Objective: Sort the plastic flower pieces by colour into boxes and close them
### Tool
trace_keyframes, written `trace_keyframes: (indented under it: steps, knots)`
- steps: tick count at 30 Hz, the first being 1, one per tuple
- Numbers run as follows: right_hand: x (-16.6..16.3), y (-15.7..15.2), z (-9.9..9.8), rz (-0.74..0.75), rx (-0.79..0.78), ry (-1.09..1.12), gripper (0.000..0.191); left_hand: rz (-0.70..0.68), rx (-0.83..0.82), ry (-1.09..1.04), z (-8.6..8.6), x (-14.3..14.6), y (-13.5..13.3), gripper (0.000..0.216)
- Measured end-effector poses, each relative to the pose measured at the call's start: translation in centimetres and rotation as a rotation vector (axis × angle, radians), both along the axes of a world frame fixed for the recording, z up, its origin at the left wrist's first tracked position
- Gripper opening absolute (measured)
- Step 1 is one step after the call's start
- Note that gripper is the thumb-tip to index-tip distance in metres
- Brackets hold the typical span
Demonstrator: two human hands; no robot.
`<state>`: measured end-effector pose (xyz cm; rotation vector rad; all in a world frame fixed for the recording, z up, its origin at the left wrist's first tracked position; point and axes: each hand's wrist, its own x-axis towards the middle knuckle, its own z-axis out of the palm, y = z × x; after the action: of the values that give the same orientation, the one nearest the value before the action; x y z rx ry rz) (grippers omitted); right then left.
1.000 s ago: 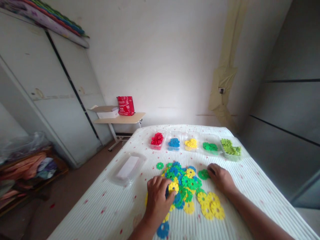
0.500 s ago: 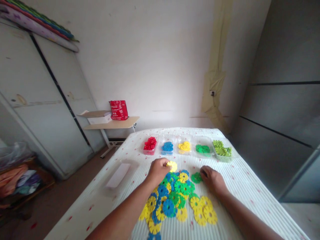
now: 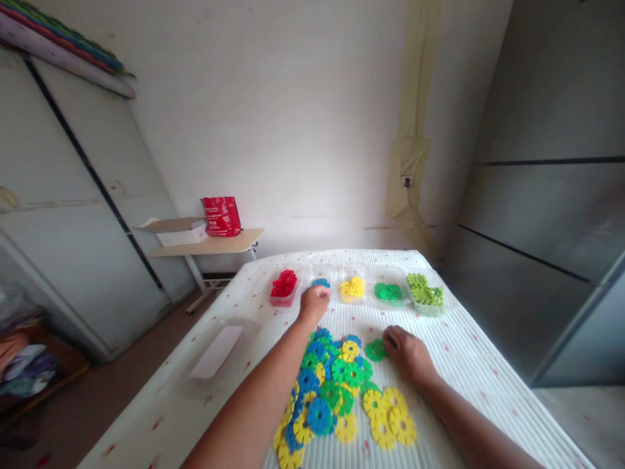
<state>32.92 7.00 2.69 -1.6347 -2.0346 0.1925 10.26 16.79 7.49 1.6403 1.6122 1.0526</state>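
Note:
My left hand (image 3: 314,305) reaches over the table, fingers closed, just in front of the clear tub of blue notched discs (image 3: 321,283), which it partly covers. Whatever its fingertips may hold is hidden. My right hand (image 3: 409,352) rests on the table with curled fingers, its fingertips at the edge of a green notched disc (image 3: 375,350). Between my forearms lies a mixed heap of blue, green and yellow notched discs (image 3: 332,384). Several yellow discs (image 3: 390,417) overlap beside the heap, below my right hand.
Clear tubs stand in a row at the back, with red pieces (image 3: 284,284), yellow pieces (image 3: 352,287), green pieces (image 3: 388,291) and light green pieces (image 3: 424,290). At the left, a clear tray holds a pale strip (image 3: 217,352). A side table (image 3: 215,244) carries a red bag (image 3: 221,216).
My left hand has moved forward from the heap towards the blue tub; the yellow disc it pinched is no longer visible. My right hand stays by the green disc. The view has shifted slightly.

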Motion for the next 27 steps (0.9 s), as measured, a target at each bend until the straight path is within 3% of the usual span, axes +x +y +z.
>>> trace_keyframes:
  steps: [6,10,17,22,27]
  knots:
    - [-0.2,0.0,0.1,-0.021,-0.004,-0.029,0.019,-0.169,0.000,0.212,-2.4,-4.7,-3.5,0.020]
    - [-0.2,0.0,-0.1,-0.003,0.020,-0.031,0.020,-0.214,0.043,0.297,-3.0,-4.6,-4.1,0.030]
    - [0.0,0.1,-0.2,0.012,0.024,-0.030,0.020,-0.227,0.051,0.306,-3.2,-4.1,-3.9,0.019]
    - [0.1,0.2,-0.2,0.028,0.008,-0.003,0.020,-0.206,0.021,0.210,-2.6,-4.9,-4.1,0.014]
    - [0.1,0.1,-0.4,0.027,0.030,0.000,0.020,-0.327,-0.058,0.109,-0.4,-6.1,-5.2,0.015]
